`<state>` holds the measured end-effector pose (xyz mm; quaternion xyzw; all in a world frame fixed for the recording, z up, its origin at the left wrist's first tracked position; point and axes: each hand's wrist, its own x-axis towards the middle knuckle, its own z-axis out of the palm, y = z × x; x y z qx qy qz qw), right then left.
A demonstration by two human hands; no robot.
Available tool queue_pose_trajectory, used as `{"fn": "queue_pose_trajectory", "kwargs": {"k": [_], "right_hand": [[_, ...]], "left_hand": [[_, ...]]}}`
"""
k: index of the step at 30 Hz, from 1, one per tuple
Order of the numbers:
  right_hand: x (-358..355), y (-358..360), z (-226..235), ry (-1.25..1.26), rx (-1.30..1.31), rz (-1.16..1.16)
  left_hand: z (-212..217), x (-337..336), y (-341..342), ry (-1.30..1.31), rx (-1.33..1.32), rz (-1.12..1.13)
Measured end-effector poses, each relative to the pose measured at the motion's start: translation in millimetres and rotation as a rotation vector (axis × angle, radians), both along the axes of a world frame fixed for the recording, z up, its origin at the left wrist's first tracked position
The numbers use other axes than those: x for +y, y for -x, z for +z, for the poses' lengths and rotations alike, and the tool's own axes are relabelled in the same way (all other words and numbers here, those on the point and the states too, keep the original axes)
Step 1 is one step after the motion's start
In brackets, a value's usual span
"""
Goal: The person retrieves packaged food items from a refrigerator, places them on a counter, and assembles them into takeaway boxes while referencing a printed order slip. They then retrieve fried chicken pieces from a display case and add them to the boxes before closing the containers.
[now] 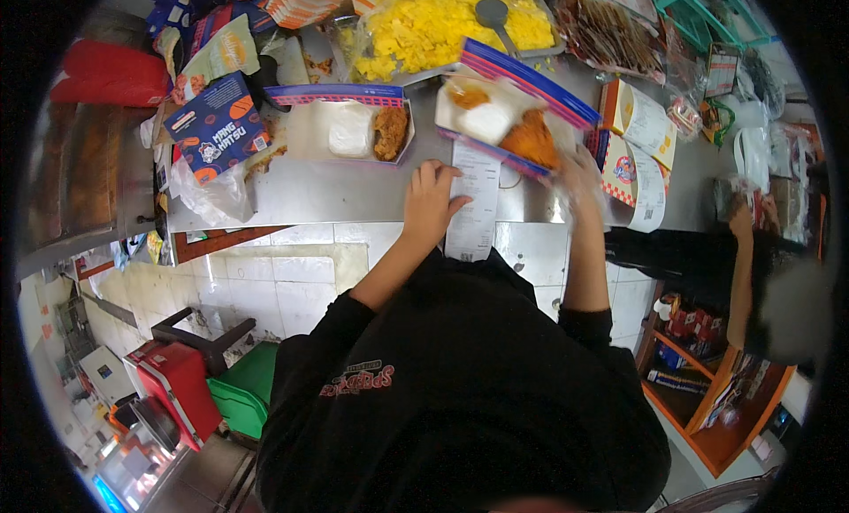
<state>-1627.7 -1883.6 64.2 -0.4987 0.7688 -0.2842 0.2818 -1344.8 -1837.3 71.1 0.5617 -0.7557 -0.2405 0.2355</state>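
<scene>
My right hand (581,184), in a clear plastic glove, grips the right end of an open paper food box (445,115). The box is tilted and blurred by motion. Inside are a white wrapped block (486,121), a piece of fried chicken (529,141) and a smaller fried piece at the left. My left hand (429,197) is bare at the counter's front edge, fingertips and thumb apart and touching a long printed receipt (473,199). The receipt's top end runs under the box. Further left stands a second open box (309,124) with a white wrapped block (350,129) and fried chicken (390,133).
Chopped yellow food (424,26) fills a tray at the back, with a grey scoop (493,14) on it. Packed boxes (638,128) with a receipt stand at the right. A blue printed carton (217,128) lies left. Another person's arm (741,274) shows at far right.
</scene>
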Motion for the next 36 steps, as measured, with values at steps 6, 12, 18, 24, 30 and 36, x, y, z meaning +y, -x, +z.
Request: {"fn": "queue_pose_trajectory", "kwargs": {"k": [6, 12, 18, 24, 30, 36], "right_hand": [[-22.7, 8.2, 25.2, -0.015, 0.339, -0.016], [-60.7, 6.7, 30.2, -0.009, 0.613, 0.257], [-79.0, 9.8, 36.3, -0.045, 0.533, 0.311], [-62.2, -2.3, 51.4, -0.032, 0.599, 0.356], [-75.3, -10.4, 40.8, -0.037, 0.636, 0.382], [-57.7, -22.9, 94.3, -0.156, 0.575, 0.010]], "left_hand": [[-5.8, 12.1, -5.6, 0.025, -0.048, -0.007], [-2.9, 29.1, -22.7, 0.046, -0.044, -0.043], [1.0, 37.8, -30.2, 0.009, -0.037, -0.146], [-0.3, 46.1, -31.5, 0.001, -0.043, -0.212], [1.2, 44.2, -33.8, 0.007, -0.041, -0.239], [0.0, 42.4, -38.3, 0.077, -0.076, -0.316]]}}
